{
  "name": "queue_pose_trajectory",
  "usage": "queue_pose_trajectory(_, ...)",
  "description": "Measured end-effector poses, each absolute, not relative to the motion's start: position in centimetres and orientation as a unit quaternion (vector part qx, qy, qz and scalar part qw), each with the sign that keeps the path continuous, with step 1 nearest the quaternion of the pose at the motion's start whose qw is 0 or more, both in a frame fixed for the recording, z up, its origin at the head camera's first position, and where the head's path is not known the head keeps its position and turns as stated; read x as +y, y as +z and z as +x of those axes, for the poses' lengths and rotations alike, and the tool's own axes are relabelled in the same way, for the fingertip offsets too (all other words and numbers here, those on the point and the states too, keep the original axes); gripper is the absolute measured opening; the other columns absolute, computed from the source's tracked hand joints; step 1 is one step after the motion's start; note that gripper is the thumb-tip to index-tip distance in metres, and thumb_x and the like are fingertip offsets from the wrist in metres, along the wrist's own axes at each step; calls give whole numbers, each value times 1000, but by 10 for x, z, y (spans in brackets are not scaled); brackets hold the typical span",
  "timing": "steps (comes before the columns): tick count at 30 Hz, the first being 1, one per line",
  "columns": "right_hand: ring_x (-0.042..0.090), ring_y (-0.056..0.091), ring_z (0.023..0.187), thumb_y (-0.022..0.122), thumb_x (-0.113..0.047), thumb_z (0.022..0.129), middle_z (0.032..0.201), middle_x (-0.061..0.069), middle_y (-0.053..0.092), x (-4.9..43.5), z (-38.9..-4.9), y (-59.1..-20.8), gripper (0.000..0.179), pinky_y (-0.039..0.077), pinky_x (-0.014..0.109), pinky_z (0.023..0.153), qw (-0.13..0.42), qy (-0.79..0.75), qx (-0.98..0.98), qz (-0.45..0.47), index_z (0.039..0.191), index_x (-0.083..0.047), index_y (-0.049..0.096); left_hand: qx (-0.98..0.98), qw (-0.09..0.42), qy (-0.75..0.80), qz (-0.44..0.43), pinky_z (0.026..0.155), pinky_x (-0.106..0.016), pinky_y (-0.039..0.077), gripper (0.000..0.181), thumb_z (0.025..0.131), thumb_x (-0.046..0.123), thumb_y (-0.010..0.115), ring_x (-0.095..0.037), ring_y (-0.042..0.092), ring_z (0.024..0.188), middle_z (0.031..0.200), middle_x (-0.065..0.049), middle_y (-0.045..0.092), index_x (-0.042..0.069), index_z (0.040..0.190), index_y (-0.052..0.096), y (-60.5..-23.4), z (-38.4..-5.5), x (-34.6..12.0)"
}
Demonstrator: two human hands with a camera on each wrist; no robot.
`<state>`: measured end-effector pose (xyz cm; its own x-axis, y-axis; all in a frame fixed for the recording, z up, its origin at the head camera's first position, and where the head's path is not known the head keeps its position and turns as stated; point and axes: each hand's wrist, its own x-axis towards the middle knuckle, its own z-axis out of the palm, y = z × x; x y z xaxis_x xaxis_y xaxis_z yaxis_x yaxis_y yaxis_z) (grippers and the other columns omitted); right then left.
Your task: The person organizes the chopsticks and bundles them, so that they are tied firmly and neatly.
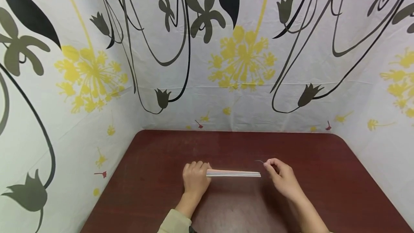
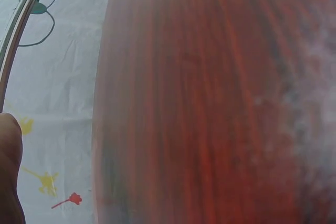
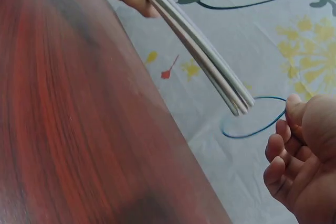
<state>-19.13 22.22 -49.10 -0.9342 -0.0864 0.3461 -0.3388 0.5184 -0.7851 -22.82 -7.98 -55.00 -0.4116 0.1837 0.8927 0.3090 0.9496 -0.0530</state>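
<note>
My left hand [image 1: 196, 179] grips one end of a bundle of slim, pale sticks [image 1: 233, 173], whitish and pinkish, held level above the table and pointing right. Between thumb and index finger, my right hand [image 1: 284, 179] pinches a thin blue rubber band [image 3: 247, 136]. That band forms a wide loop around or beside the free ends of the sticks [image 3: 202, 51] in the right wrist view. The other fingers of the right hand [image 3: 310, 156] are loosely curled. Only a knuckle of the left hand [image 2: 9, 166] shows at the edge of the left wrist view.
A dark reddish-brown table [image 1: 168, 150] with rounded far corners lies under both hands. White cloth [image 1: 194, 82] with printed flowers and stems hangs behind it and along both sides.
</note>
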Motion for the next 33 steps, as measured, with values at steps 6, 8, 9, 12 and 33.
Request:
queue_pose_trajectory(6,4,44,59,60,-8,100,70,-5,49,210,-188,-491,10,40,25,53,148,486,-848,149,91,-9,63,-838,525,-62,-138,50,-31,37,18,74,13,70,-17,47,47,54,3,54,14,57,63,-543,-229,-79)
queue_pose_trajectory(8,4,46,61,62,-5,98,72,-5,52,206,-186,-493,10,41,24,54,159,488,-843,160,90,-10,63,-837,526,-61,-135,50,-31,38,17,73,14,69,-17,47,47,54,3,54,13,58,63,-540,-231,-79)
queue_pose_trajectory(9,3,46,61,63,-4,97,73,-5,53,205,-185,-494,10,41,23,54,168,487,-841,167,90,-11,64,-837,527,-61,-133,50,-32,38,17,73,14,69,-17,47,47,54,3,54,13,58,63,-539,-231,-79)
queue_pose_trajectory(12,2,48,62,66,2,93,76,-4,58,200,-183,-498,15,41,21,54,203,485,-830,186,89,-13,64,-837,528,-63,-128,50,-32,38,16,73,14,70,-18,47,47,53,2,54,13,58,64,-535,-233,-80)
queue_pose_trajectory(33,9,56,51,52,7,99,101,5,68,188,-174,-519,21,49,25,49,135,535,-776,305,91,-13,51,-841,525,-66,-112,50,-34,39,17,74,16,67,-21,49,47,54,2,55,13,58,63,-527,-234,-88)
